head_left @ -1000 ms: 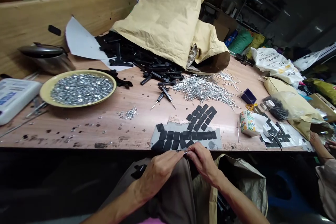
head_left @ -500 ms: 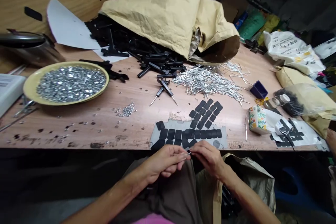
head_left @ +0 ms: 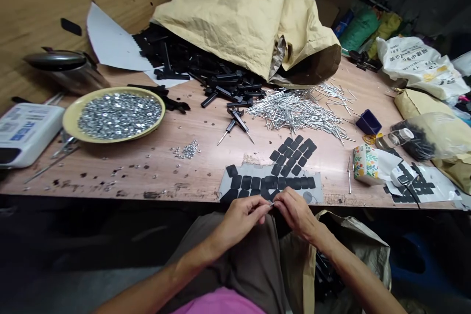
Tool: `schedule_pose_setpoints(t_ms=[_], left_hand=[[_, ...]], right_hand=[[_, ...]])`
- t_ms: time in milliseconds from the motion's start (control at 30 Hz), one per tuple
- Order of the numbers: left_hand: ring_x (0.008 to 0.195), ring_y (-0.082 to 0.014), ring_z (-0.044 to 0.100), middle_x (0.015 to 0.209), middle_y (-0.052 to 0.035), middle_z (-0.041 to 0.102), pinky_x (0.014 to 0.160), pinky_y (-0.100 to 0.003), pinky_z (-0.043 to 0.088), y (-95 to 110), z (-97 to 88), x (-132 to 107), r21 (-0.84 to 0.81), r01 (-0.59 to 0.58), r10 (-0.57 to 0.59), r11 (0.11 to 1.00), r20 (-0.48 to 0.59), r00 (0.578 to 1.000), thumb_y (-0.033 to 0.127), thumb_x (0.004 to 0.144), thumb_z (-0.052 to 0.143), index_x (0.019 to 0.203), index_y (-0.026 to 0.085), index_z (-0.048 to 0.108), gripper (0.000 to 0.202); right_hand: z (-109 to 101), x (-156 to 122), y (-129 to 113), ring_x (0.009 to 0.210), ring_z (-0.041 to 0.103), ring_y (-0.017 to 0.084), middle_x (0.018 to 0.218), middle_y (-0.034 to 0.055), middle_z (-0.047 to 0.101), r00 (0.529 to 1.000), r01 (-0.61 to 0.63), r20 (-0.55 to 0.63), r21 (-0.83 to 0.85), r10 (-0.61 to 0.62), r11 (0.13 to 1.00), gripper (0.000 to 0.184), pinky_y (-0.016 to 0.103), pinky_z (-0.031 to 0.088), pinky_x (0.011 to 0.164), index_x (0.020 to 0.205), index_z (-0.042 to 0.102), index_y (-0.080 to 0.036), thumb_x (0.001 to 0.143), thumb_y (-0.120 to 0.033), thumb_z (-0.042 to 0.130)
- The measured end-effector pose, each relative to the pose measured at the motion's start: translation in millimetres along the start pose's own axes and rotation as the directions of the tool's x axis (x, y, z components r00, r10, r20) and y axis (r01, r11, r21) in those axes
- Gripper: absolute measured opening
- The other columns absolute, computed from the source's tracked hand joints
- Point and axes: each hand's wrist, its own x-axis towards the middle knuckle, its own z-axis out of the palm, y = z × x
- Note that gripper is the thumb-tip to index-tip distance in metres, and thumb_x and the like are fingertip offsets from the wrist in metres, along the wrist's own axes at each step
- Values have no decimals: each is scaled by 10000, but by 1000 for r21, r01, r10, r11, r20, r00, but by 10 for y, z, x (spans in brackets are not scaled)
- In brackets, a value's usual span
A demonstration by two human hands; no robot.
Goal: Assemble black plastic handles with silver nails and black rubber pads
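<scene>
Just off the near edge of the worktop (head_left: 165, 167), over the lap, the left hand (head_left: 241, 218) and the right hand (head_left: 296, 213) are brought together fingertip to fingertip. A small metal pin (head_left: 271, 203) is pinched between them: the thumb and forefinger of each hand are closed on it, and the other fingers are curled in loosely. Only a short silver glint of the pin is seen between the fingertips.

Directly beyond the hands, at the near edge, a grey sheet (head_left: 319, 195) is laid flat and is covered with rows of black pads (head_left: 290, 157), some of which spill off it onto the wood. Towards the middle of the worktop, a loose heap of metal pins (head_left: 298, 113) is spread, and two black-handled pieces (head_left: 235, 125) are crossed just to its left. A little cluster of washers (head_left: 189, 149) is scattered nearby. At the far edge, a pile of black plastic parts (head_left: 206, 73) is spilled from under a brown paper sack (head_left: 228, 14).

Towards the left edge, a yellow dish (head_left: 69, 126) is filled with silver washers (head_left: 116, 115), and a white box (head_left: 25, 130) is set beside it. Near the right edge, a floral cup (head_left: 362, 162) and a small blue tray (head_left: 369, 121) are placed.
</scene>
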Motion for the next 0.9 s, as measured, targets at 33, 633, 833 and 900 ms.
schedule_pose_setpoints(t_ms=[33,633,833,900], left_hand=[[386,-53,362,520,41,513,377,-177,296,51,-14,-8,-118,154,-144,981,88,986,457,785,517,738,154,599,316],[360,-29,289,461,71,456,351,-158,208,503,-23,-508,-295,184,-112,938,246,963,531,667,627,691,144,589,389],[697,-150,648,781,-39,708,666,-218,507,513,41,-738,142,-555,570,820,-109,814,329,836,477,765,199,674,246],[677,-148,658,762,-32,712,652,-204,516,549,33,-779,182,-629,652,755,-106,751,331,851,461,777,213,680,260]], right_hand=[[-31,-4,-24,673,523,132,740,39,560,1000,10,9,52,-10,999,256,232,441,586,851,520,-178,971,-249,306],[-406,-208,-731,747,619,135,793,45,634,996,2,-92,4,-1,1000,219,246,515,668,941,605,-187,941,-297,415],[-527,-221,-1030,729,583,134,778,63,612,997,35,-57,-200,-48,979,312,242,498,661,915,594,-154,962,-323,336],[-571,-231,-1081,732,572,139,780,72,607,998,50,-32,-257,-60,965,325,246,492,670,912,591,-145,964,-325,325]])
